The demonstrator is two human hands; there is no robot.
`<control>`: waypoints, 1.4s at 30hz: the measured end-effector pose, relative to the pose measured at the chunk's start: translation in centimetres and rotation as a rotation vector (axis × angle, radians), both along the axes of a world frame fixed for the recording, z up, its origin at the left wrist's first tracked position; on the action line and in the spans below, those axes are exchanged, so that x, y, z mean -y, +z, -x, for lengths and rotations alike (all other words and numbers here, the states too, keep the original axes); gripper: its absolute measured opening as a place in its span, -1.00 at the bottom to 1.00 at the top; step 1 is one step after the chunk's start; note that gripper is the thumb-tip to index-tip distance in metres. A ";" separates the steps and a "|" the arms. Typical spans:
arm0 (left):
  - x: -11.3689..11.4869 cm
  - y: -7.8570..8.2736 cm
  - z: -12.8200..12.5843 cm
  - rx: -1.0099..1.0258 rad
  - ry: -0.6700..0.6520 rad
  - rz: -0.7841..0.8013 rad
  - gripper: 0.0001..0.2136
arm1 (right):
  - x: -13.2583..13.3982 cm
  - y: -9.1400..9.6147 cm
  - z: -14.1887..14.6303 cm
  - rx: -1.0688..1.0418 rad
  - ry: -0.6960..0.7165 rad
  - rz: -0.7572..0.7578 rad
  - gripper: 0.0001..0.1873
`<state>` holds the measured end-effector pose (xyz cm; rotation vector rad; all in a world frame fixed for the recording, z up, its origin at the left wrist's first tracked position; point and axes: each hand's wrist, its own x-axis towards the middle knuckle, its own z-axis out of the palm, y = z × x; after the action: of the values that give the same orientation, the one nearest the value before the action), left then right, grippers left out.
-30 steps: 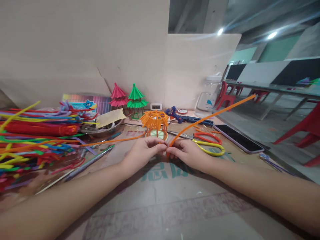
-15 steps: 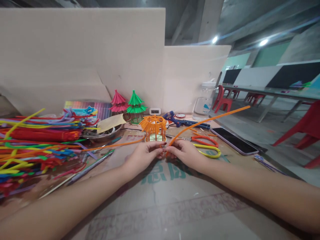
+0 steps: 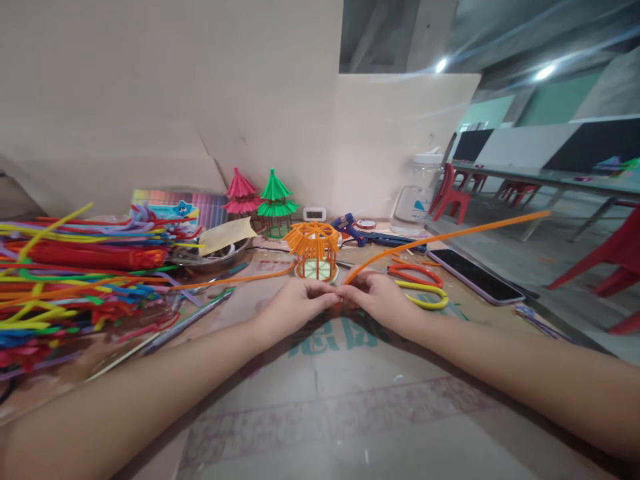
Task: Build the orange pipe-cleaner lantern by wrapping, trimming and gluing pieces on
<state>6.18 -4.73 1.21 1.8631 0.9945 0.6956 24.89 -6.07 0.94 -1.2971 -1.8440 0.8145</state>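
Note:
My right hand (image 3: 377, 299) is closed in a pinch on a long orange pipe cleaner (image 3: 450, 235), whose free length rises to the right. My left hand (image 3: 303, 305) is pinched too, its fingertips meeting those of the right where a little orange shows; the grip itself is mostly hidden. Another orange strand (image 3: 240, 277) runs left from behind my left hand toward the pile. Just beyond the hands stands a small orange pavilion (image 3: 314, 241) with a fringed roof, thin posts and a pale round base.
Left lies a pile of coloured pipe cleaners (image 3: 85, 257). Behind are pink (image 3: 242, 193) and green (image 3: 274, 200) pavilions, a small clock (image 3: 315, 214) and a glue gun (image 3: 350, 228). Scissors with yellow handles (image 3: 425, 297), a phone (image 3: 475, 277) and a clear bottle (image 3: 415, 200) stand or lie right.
The fingertips of both hands have come together. The orange pipe cleaner's free end reaches farther right and lies at a lower slant. The whole view has shifted slightly.

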 end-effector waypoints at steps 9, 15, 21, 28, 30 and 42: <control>0.1 0.3 0.0 0.043 -0.023 0.022 -0.79 | 0.0 -0.4 -0.1 -0.167 0.129 0.008 -0.81; -0.2 -0.1 0.1 0.018 -0.004 0.078 -0.77 | 0.0 -0.5 0.1 -0.229 0.122 0.072 -0.87; -0.5 -0.3 0.3 -0.033 -0.016 -0.007 -0.72 | -0.3 -0.9 0.1 -0.209 0.126 0.024 -0.85; -0.5 -0.1 0.2 -0.019 -0.029 0.026 -0.74 | -0.5 -1.3 0.1 -0.155 0.134 -0.003 -0.82; -0.4 0.0 0.1 -0.030 -0.037 0.047 -0.73 | -0.5 -1.2 0.2 -0.194 0.142 0.030 -0.81; -0.5 0.5 0.3 -0.044 -0.060 0.064 -0.69 | -0.3 -0.9 0.1 -0.233 0.147 0.048 -0.81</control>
<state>5.91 -4.25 1.74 1.8520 0.9735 0.5829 24.82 -5.74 0.09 -1.0553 -1.7561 1.0473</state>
